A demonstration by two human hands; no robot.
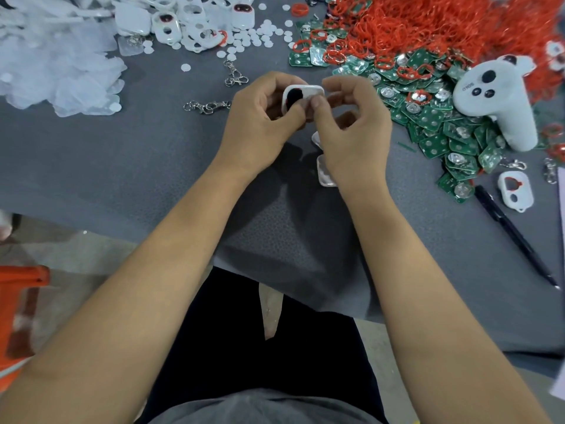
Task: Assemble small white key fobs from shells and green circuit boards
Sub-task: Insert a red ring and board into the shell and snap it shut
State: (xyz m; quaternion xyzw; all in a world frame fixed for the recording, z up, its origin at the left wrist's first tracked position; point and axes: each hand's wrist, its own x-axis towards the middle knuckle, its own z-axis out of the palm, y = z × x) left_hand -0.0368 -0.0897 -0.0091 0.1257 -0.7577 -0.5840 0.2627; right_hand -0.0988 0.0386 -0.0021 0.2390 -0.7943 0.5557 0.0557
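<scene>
Assembly workbench: heaped circuit boards, shells

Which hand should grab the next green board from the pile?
Probably the right hand. The green boards lie just to its right, and it only pinches the white shell's edge, while the left hand grips it.

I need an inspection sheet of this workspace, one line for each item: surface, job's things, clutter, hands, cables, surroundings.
Surface: grey mat covers the table.
Job's things: white fob shell held above the mat; green circuit boards heaped at right; white shells piled at far edge; red rubber rings heaped far right.
Clutter: white controller on the boards; black pen at right; metal clasps; white discs; clear bags at left.
Hands: left hand grips the shell; right hand pinches its edge.
Cables: nothing seen.
Surroundings: orange object at lower left.
</scene>
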